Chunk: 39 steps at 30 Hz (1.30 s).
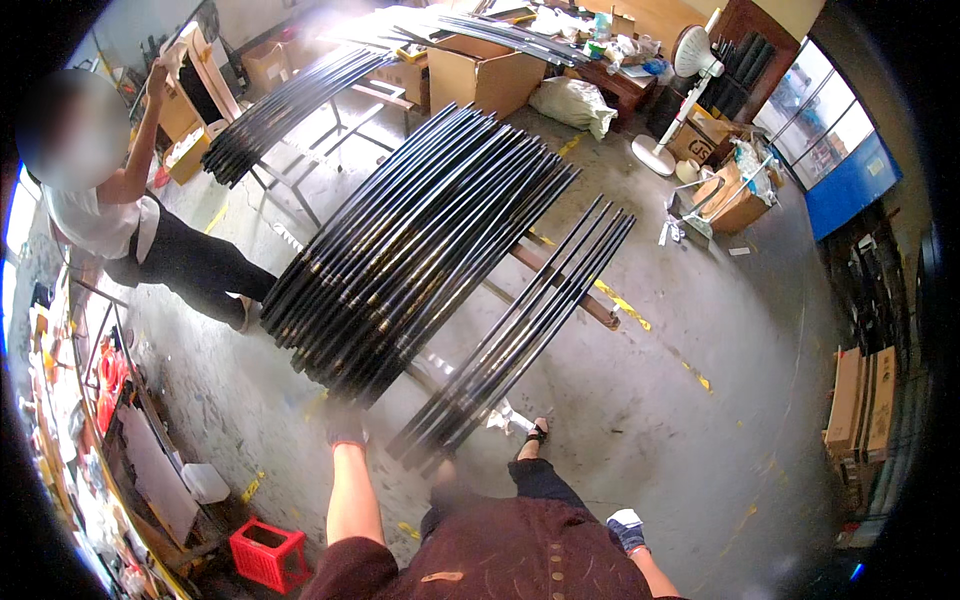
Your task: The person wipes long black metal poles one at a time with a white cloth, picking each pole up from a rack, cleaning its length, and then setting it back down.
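Rods (pixel 420 240), long, slender and glossy black, lie side by side in a wide row just off the centre of your view toward 11 o'clock, their near ends pointing to 7. A smaller set of matching black rods (pixel 520 335) lies apart from them on the row's 4 o'clock side, across a brown wooden crossbar (pixel 600 313).

Your hands are well apart. Your left hand (pixel 347 427), toward 7 to 8 o'clock, is by the near ends of the wide row; it is too blurred for you to tell how far its fingers are spread or whether they touch a rod. Your right hand (pixel 627 527), in a white and dark-blue covering, hangs at 5 o'clock beside your hip, away from the rods; whether its fingers are curled cannot be told.

At 7 o'clock a red plastic crate (pixel 268 556) sits on the grey floor (pixel 720 460). Toward 9 o'clock stands a person in a white top and dark trousers (pixel 190 260), one arm raised.
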Each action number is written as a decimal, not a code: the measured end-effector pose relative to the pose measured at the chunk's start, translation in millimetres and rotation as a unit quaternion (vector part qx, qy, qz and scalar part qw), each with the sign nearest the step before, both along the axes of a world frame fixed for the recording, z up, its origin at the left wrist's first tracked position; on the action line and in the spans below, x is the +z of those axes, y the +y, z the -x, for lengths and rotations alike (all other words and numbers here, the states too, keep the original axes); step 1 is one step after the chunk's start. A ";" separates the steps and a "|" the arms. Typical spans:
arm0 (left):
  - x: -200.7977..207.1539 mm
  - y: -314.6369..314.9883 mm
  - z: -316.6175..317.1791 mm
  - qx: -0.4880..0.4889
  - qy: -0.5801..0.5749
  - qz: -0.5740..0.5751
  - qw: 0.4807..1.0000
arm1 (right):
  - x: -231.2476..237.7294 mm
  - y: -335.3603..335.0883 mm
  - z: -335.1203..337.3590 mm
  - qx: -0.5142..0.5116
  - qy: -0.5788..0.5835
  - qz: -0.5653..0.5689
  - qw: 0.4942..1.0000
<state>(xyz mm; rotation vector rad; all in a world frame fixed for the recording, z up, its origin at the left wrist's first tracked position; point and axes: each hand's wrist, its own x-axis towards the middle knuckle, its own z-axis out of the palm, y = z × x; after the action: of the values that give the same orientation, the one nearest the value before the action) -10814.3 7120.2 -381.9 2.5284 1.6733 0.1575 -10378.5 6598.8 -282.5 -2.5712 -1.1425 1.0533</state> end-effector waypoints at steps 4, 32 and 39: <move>-32.0 -5.9 27.5 0.109 -0.410 0.115 0.898 | -26.4 1.7 -6.7 0.046 -0.017 0.028 0.998; 211.5 -101.0 -305.0 -0.287 -0.091 0.250 0.920 | 65.7 383.2 -36.8 -0.582 0.329 -0.490 0.559; 149.6 -65.7 -257.0 -0.180 0.197 0.187 0.945 | -34.8 336.7 -356.4 -0.649 0.273 -0.417 0.575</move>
<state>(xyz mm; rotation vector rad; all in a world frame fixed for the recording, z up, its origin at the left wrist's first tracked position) -10557.2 7054.5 -232.4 2.6089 1.1507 -0.6690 -10022.1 6935.4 -317.3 -1.3526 0.4599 0.5109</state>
